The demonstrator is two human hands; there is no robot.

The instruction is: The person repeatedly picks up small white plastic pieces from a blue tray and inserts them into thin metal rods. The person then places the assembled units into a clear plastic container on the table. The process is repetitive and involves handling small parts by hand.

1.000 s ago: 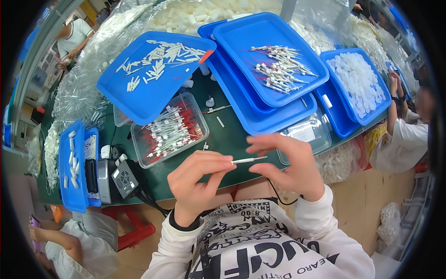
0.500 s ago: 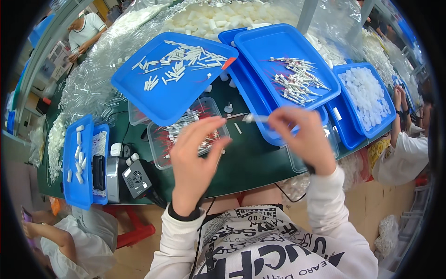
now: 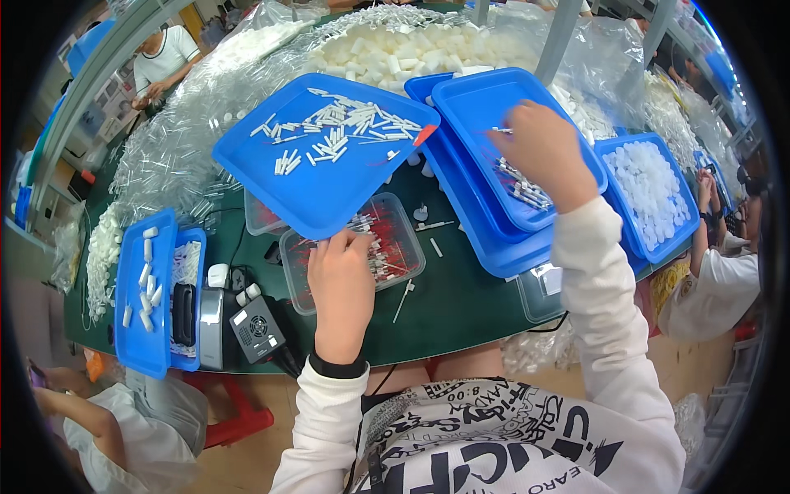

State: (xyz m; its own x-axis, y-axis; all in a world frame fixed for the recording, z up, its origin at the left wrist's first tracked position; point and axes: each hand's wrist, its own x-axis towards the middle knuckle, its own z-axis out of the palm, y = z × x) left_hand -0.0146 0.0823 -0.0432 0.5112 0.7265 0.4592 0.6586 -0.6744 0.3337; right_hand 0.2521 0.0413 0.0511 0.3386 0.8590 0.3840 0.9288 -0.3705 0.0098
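My left hand (image 3: 340, 276) reaches into a clear plastic box (image 3: 298, 292) of thin white sticks with red wires. Its fingers are bent together at the contents; what they grip is hidden. Above the right blue tray (image 3: 485, 90), my right hand (image 3: 547, 152) is closed, with a small white stick (image 3: 501, 130) with a reddish wire at its fingertips. Below that hand, a pile of similar white sticks (image 3: 527, 191) lies in the tray. On the green tabletop, one thin white stick (image 3: 403, 301) lies beside the clear box.
Another blue tray (image 3: 304, 193) with short white tubes overhangs the clear box. At right stands a blue tray of translucent white pieces (image 3: 646, 177). A dark boxy device (image 3: 257, 329) and a narrow blue tray (image 3: 127, 288) are at left. Co-workers sit on both sides.
My right hand has moved up and away to the right tray. My left hand has gone down to the clear box. A thin white stick now lies on the tabletop beside that box.
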